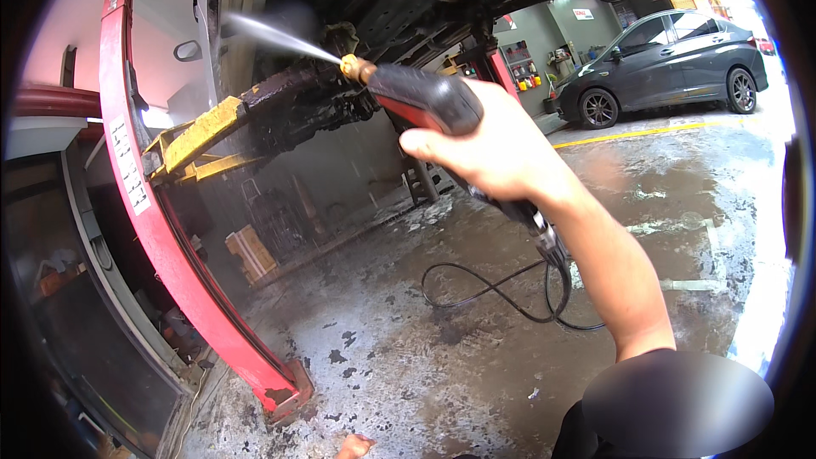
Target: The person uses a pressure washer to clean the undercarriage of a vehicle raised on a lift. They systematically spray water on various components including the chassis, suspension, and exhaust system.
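My right hand (501,149) is wrapped round the grip of a black and red pressure washer gun (429,98). The gun points up and to the left. From its brass nozzle (355,67) a white jet of water (285,40) shoots toward the wheel-arch area of a raised car, whose dark underside (442,8) hangs overhead. A black hose (501,291) runs down from the grip and loops on the wet floor. At the bottom edge only a small part of my left hand (355,445) shows, away from the gun; its fingers are mostly cut off.
A red lift post (183,242) stands at the left, with a yellow lift arm (204,132) reaching under the raised car. Behind lies a cardboard box (252,253). A dark grey car (667,68) is parked at the far right, beyond a yellow floor line (637,134).
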